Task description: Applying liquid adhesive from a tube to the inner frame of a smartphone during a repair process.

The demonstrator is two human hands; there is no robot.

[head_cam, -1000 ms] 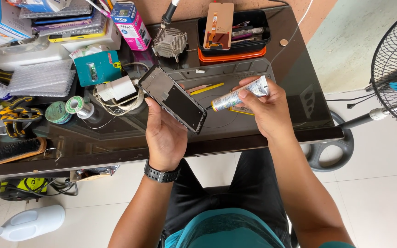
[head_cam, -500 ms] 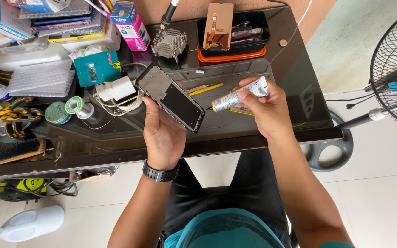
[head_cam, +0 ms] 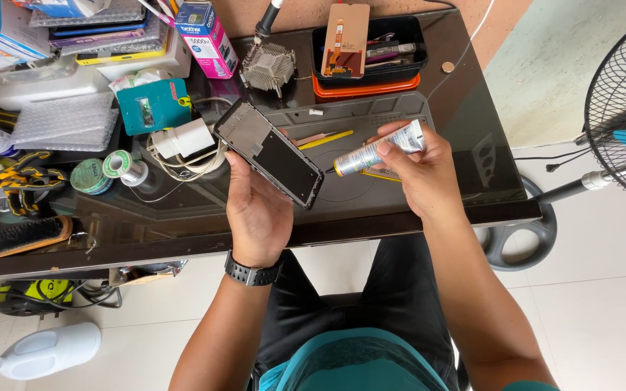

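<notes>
Over the dark tabletop (head_cam: 182, 224), the left hand (head_cam: 259, 210) has its grip closed on a tilted phone frame (head_cam: 269, 153), its open face angled toward the glue tube (head_cam: 378, 148) pinched in the right hand (head_cam: 418, 174), nozzle at the frame's lower edge.

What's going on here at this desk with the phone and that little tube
A person seated at a dark worktable holds an opened phone frame tilted up in the left hand. The right hand grips a small glue tube, its fine tip pointed at the frame's lower edge. Whether the tip touches cannot be told. A grey work mat lies beneath, and a black tray with a detached screen part sits behind.
</notes>
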